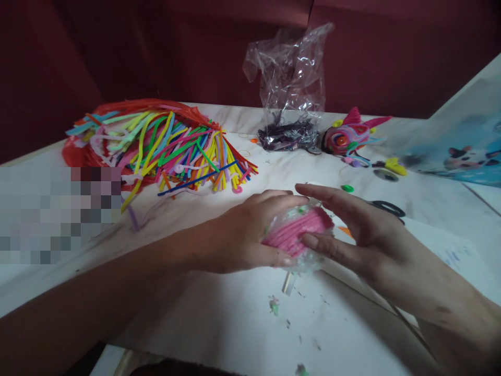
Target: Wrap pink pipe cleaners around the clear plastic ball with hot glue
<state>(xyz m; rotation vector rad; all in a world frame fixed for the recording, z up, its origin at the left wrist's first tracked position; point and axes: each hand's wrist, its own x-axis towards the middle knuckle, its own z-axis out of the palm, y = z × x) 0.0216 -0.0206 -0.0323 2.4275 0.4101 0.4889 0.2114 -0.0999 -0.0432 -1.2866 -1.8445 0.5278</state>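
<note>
Between my hands is a rounded clear plastic piece with pink pipe cleaners laid side by side across it and small green specks on it. My left hand grips its left side, thumb in front and fingers over the back. With its thumb resting on the pink strips at the right, my right hand keeps its fingers stretched out and apart beyond the piece. The underside of the piece is hidden. A short shiny strip lies on the table just below it.
A red bag spills many coloured pipe cleaners at the left. Behind stands a clear bag with dark purple contents. Right of it are a colourful pipe-cleaner figure, black-handled scissors and paper. Green scraps dot the table.
</note>
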